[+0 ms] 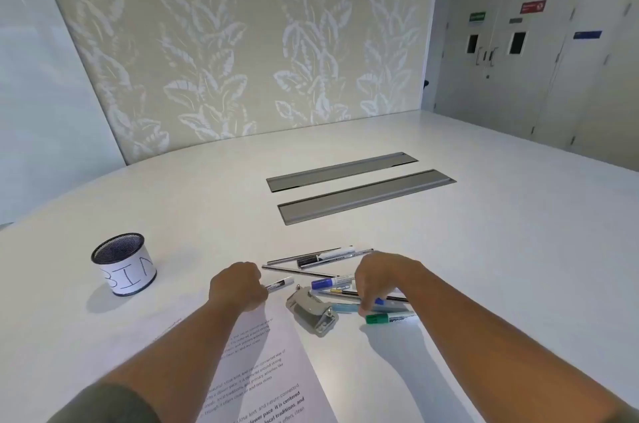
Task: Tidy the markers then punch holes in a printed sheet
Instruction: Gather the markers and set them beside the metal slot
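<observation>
My left hand point(237, 286) grips a white marker point(281, 283) whose end sticks out to the right of the fist. My right hand point(378, 279) reaches down into a pile of markers and pens, fingertips on a blue-capped one point(378, 301). A green marker point(389, 318) lies just below those fingers and a blue marker point(330, 282) just left of them. A metal hole punch point(311, 310) sits between my hands. The printed sheet point(262, 364) lies under my left forearm. A black mesh cup point(123, 263) with a paper label reading BIN stands at the left.
Several thin pens and a black-and-white marker point(318, 258) lie beyond my hands. Two grey cable-tray lids point(363, 196) are set into the white table point(484, 249) further back. A patterned wall rises behind the table and doors stand at the far right.
</observation>
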Motion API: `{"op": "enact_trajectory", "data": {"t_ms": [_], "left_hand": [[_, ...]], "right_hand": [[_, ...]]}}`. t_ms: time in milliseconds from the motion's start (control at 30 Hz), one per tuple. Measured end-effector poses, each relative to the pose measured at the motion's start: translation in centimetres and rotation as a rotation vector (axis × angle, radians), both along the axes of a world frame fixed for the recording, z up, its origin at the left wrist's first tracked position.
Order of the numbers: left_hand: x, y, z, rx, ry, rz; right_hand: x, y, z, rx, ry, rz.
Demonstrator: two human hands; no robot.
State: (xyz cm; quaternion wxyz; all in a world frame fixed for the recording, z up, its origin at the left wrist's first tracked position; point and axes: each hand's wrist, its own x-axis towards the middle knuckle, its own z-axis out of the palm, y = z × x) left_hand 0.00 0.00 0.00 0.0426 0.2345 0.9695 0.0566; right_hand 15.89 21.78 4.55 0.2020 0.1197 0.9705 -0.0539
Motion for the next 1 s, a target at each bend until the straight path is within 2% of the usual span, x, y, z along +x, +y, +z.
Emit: {"op": "enact_trajectory", "data": {"t_ms": [133,300,433,600,733,900,1000], "left_hand": [[0.0,-0.3,-0.6,-0.044,-0.047,0.020],[-0.3,-0.5,-1.3,-0.013,-0.026,0.051],[-0.6,-0.7,-1.5,-0.005,0.002,0.055],[-1.4,-0.6,-1.7,0.079,-0.012,0.028],[-1.9,-0.1,-2.3,0.224,-0.048,0.041],[-2.2,0.3,-3.0,0.448,-0.134,0.052],[-2.4,0.4,-3.2,0.570,-0.121,0.137]], "right_hand": [[0.7,0.2,-0.4,-0.001,-0.189,-0.021],[0.7,0.1,-0.7,0.119,-0.175,0.055],[0.3,0.5,-1.7,0.169,-0.012,0.078],[-0.5,1.1,-3.6,0.063,0.174,-0.013],[-0.8,1.7,-5.0,-0.064,0.339,-0.093],[-0.9,2.2,-6.9,-0.023,0.553,-0.065],[-0.4,3.0,-8.3,0.024,0.665,-0.155]]}}
